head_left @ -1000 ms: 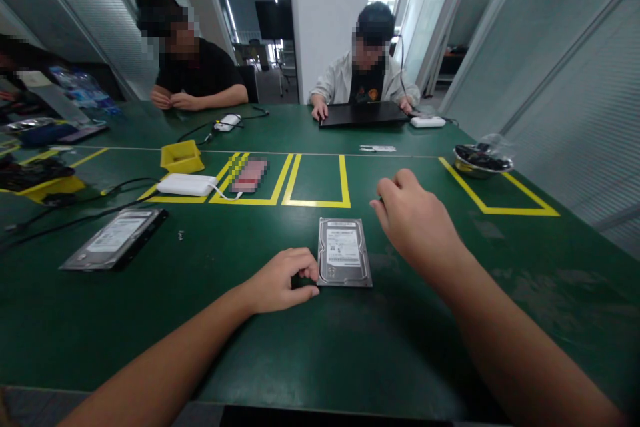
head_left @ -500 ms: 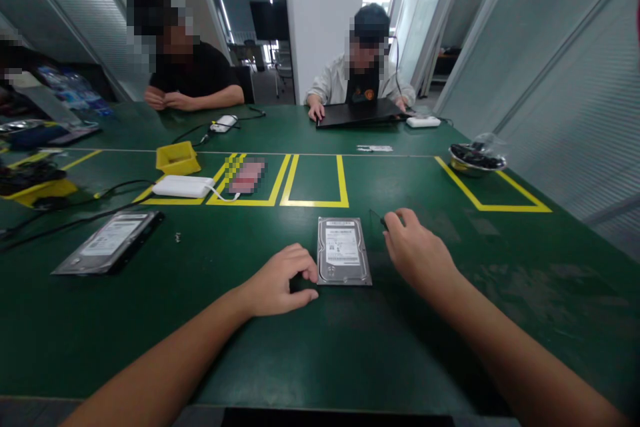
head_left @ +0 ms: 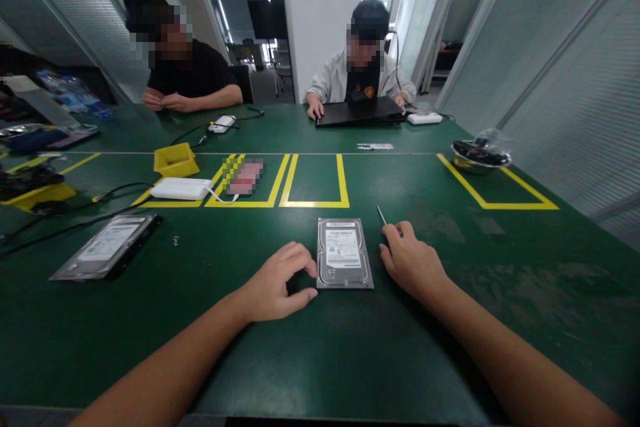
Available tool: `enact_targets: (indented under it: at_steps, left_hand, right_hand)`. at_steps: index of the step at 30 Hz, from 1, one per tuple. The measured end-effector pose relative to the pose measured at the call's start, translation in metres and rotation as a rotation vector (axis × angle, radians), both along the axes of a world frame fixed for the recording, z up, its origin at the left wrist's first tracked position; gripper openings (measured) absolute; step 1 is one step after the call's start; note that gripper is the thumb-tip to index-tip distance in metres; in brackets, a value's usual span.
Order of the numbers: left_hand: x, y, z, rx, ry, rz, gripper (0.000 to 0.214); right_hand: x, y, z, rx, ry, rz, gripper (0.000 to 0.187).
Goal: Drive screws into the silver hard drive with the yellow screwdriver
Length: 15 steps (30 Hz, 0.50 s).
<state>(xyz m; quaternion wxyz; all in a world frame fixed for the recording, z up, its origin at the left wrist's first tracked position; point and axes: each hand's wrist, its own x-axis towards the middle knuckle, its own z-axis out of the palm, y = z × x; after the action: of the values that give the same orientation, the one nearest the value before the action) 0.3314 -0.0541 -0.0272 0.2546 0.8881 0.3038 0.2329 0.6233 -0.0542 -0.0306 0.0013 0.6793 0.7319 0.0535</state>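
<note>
A hard drive lies label up on the green table in front of me. By its left edge is my left hand, thumb and fingers apart in a curve, the fingertips at or touching the drive's side. My right hand rests just right of the drive, fingers closed around a thin screwdriver. Its metal shaft points up and away from me; its handle is hidden in the fingers. Farther left lies a second hard drive, also label up, with a few small screws beside it.
Beyond the drives are a white power bank, a yellow bin and black cables at left. A metal bowl with dark items stands back right. Across the table sit two people; one holds a black laptop-like panel.
My right hand has lowered slightly toward me and turned the screwdriver, so more of its shaft shows. My left hand stays by the drive's edge.
</note>
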Motion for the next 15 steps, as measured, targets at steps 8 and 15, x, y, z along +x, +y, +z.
enact_targets:
  at_steps: [8, 15]
  left_hand:
    - [-0.006, -0.001, 0.012, 0.038, -0.044, 0.011, 0.015]
    - [-0.022, 0.007, 0.026, 0.193, 0.094, 0.329, 0.019]
  right_hand:
    - [0.01, 0.003, 0.001, -0.015, 0.068, 0.038, 0.021]
    - [0.01, 0.0, -0.002, 0.034, 0.014, 0.1, 0.016]
